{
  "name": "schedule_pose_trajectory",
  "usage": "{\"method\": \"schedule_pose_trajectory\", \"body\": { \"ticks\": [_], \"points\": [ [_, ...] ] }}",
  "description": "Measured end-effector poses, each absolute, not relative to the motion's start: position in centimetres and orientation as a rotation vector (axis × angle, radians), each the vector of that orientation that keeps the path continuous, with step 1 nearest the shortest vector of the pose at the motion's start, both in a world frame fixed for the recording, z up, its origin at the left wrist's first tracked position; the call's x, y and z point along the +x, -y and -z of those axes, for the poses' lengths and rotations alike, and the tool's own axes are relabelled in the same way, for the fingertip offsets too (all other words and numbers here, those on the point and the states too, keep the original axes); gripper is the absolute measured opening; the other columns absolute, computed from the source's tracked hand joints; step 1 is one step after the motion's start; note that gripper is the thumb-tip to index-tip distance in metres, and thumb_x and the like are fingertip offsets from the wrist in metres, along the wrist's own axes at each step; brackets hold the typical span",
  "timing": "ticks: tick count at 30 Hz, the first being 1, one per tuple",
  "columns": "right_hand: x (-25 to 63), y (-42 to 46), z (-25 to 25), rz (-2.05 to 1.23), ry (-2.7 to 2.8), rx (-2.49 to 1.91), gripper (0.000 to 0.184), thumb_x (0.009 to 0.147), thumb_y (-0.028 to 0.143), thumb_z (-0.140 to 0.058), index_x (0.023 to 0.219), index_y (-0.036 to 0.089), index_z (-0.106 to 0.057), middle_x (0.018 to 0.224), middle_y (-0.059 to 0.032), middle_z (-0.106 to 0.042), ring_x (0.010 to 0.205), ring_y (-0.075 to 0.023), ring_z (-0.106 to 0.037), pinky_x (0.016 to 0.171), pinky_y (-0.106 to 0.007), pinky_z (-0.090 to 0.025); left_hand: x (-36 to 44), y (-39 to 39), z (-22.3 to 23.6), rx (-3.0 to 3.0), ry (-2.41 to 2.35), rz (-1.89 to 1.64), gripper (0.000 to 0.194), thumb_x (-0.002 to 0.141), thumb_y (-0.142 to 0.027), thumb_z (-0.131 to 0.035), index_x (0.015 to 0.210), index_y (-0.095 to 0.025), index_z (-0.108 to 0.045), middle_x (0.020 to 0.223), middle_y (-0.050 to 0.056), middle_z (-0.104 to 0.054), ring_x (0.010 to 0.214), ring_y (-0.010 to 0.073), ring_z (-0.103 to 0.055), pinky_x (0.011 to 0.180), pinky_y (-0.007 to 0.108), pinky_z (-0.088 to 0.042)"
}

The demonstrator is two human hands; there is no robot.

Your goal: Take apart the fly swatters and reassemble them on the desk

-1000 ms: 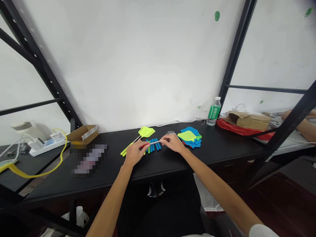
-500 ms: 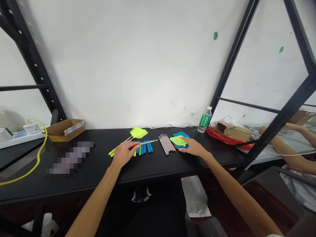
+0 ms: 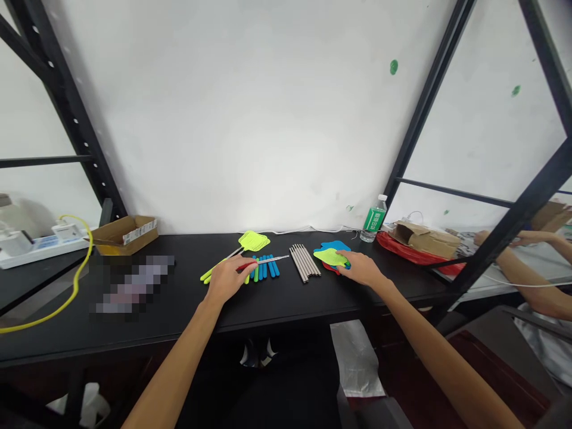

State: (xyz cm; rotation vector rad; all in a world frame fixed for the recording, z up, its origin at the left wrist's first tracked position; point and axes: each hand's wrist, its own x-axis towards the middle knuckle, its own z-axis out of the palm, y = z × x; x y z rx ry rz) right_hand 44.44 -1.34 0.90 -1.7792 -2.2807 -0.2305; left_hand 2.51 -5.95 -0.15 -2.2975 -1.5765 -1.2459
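My left hand (image 3: 226, 277) is closed around a red handle with a thin metal rod (image 3: 276, 258) pointing right. Beneath that rod lie several blue and green handles (image 3: 270, 268) in a row. Just beyond my left hand, yellow-green fly swatters (image 3: 254, 241) are stacked with their handles toward me. Several loose metal rods (image 3: 304, 263) lie side by side between my hands. My right hand (image 3: 361, 269) pinches a yellow-green fly swatter head (image 3: 330, 257) at its right edge, over a pile of blue swatter heads (image 3: 336, 245) and a red one partly hidden below.
A water bottle (image 3: 374, 219) stands at the back right, beside a red bag (image 3: 409, 251) and a torn cardboard box (image 3: 424, 238). An open carton (image 3: 125, 235) and a yellow cable (image 3: 77, 283) are at the left. Another person's arm (image 3: 521, 268) shows at far right.
My right hand has tilted the yellow-green swatter head, which now shows as a narrower shape above the pile. The left hand keeps the red handle; the whole view has shifted slightly.
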Motion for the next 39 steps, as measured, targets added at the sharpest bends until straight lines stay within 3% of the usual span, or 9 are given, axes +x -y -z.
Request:
{"method": "schedule_pose_trajectory", "body": {
  "ticks": [5,8,11,16,21,26,39],
  "points": [
    [43.9,3.5,-0.7,0.321,2.105,-1.648,0.046,0.089,0.042,-0.053,0.132,0.026,-0.054,0.132,-0.0068,-0.060,0.116,-0.0271,-0.058,0.085,-0.035,-0.050,2.6,6.0,0.1,-2.300,1.575,1.248,0.040,0.091,-0.058,-0.049,0.099,-0.030,-0.076,0.096,0.000,-0.075,0.086,0.0188,-0.068,0.073,0.027,-0.049],
    [43.0,5.2,0.0,0.391,2.025,-1.564,0.029,0.092,0.034,-0.049,0.115,0.026,-0.065,0.124,-0.0068,-0.063,0.111,-0.0253,-0.058,0.082,-0.035,-0.051,2.6,6.1,0.1,-2.309,1.565,1.255,0.040,0.091,-0.058,-0.048,0.100,-0.030,-0.076,0.096,0.001,-0.075,0.086,0.0191,-0.068,0.073,0.028,-0.050],
    [42.4,6.2,1.1,0.427,2.080,-1.495,0.024,0.092,0.034,-0.051,0.099,0.026,-0.072,0.123,-0.0077,-0.062,0.113,-0.0267,-0.056,0.086,-0.038,-0.050,2.5,6.0,0.1,-2.308,1.560,1.259,0.042,0.091,-0.059,-0.048,0.100,-0.030,-0.077,0.095,0.002,-0.075,0.085,0.0192,-0.068,0.071,0.028,-0.050],
    [42.3,6.3,2.0,0.452,2.160,-1.444,0.029,0.092,0.040,-0.053,0.108,0.026,-0.072,0.129,-0.0102,-0.058,0.122,-0.0293,-0.050,0.099,-0.045,-0.044,2.6,6.1,0.0,-2.321,1.576,1.231,0.043,0.091,-0.059,-0.047,0.098,-0.030,-0.077,0.095,0.002,-0.075,0.084,0.0194,-0.068,0.072,0.028,-0.050],
    [42.5,6.2,1.8,0.377,2.157,-1.411,0.027,0.092,0.041,-0.052,0.100,0.023,-0.071,0.127,-0.0104,-0.057,0.121,-0.0279,-0.050,0.100,-0.044,-0.043,2.7,6.2,-0.1,-2.320,1.586,1.222,0.041,0.092,-0.058,-0.047,0.099,-0.030,-0.076,0.096,0.001,-0.075,0.085,0.0198,-0.068,0.071,0.028,-0.049],
    [42.2,6.8,1.7,0.378,2.165,-1.374,0.029,0.092,0.040,-0.052,0.106,0.025,-0.072,0.129,-0.0105,-0.058,0.124,-0.0291,-0.048,0.102,-0.047,-0.041,2.7,6.2,-0.2,-2.330,1.588,1.212,0.039,0.092,-0.057,-0.048,0.099,-0.030,-0.076,0.095,0.001,-0.075,0.084,0.0190,-0.068,0.070,0.027,-0.047],
    [42.1,10.9,2.3,0.371,2.198,-1.303,0.027,0.092,0.043,-0.054,0.100,0.024,-0.072,0.122,-0.0080,-0.067,0.123,-0.0302,-0.053,0.101,-0.047,-0.042,2.7,6.4,-0.3,-2.336,1.587,1.219,0.042,0.091,-0.059,-0.047,0.098,-0.030,-0.077,0.093,0.001,-0.075,0.082,0.0191,-0.068,0.069,0.027,-0.049]
  ]
}}
